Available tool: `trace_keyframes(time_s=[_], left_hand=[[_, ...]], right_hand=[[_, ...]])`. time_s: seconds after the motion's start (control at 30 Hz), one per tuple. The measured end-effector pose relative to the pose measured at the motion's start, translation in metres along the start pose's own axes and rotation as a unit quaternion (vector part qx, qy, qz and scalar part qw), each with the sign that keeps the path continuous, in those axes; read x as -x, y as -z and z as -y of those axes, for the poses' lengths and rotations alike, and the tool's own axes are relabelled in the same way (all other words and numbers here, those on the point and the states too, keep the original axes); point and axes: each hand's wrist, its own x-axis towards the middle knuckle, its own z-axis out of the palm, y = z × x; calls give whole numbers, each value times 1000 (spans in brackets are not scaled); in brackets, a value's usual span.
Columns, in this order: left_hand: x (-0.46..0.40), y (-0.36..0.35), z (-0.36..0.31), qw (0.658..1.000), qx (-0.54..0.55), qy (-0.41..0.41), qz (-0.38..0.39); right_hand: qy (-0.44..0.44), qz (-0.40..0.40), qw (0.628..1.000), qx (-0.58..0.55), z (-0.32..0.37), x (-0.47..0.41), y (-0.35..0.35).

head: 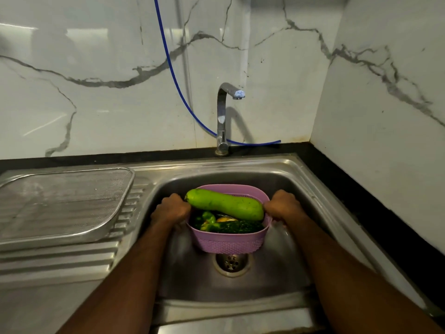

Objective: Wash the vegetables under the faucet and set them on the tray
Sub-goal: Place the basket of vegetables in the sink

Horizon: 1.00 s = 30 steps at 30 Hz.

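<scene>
Both hands, left point(171, 208) and right point(280, 205), grip purple basket point(228, 242); bottle gourd point(225, 205), green vegetables point(228, 225) inside.

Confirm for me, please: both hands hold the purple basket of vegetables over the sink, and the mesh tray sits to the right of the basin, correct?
Not quite: the head view shows the mesh tray on the drainboard left of the basin. The rest stands: the left hand and right hand hold the purple basket over the sink.

Home kitchen: steel sink point(298, 179), faucet point(222, 116), marble-look wall tiles point(96, 68), black counter point(361, 189)
</scene>
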Motion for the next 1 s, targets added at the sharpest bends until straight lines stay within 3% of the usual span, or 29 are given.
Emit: trace_keyframes(time_s=[0.1,0.27,0.77,0.9,1.0], left_hand=[[10,7,-7,995,-47,-23,-80],[3,12,-14,984,48,-62,-161],[17,2,-44,936,156,-188,-253],[20,3,-65,915,190,-267,-237],[12,12,-87,919,224,-274,-176]], right_hand=[[4,-37,999,-1,11,0,8],[57,-56,996,-28,27,1,7],[118,-65,990,-43,40,6,5],[112,-71,989,-63,34,10,8],[117,-57,989,-70,39,14,6]])
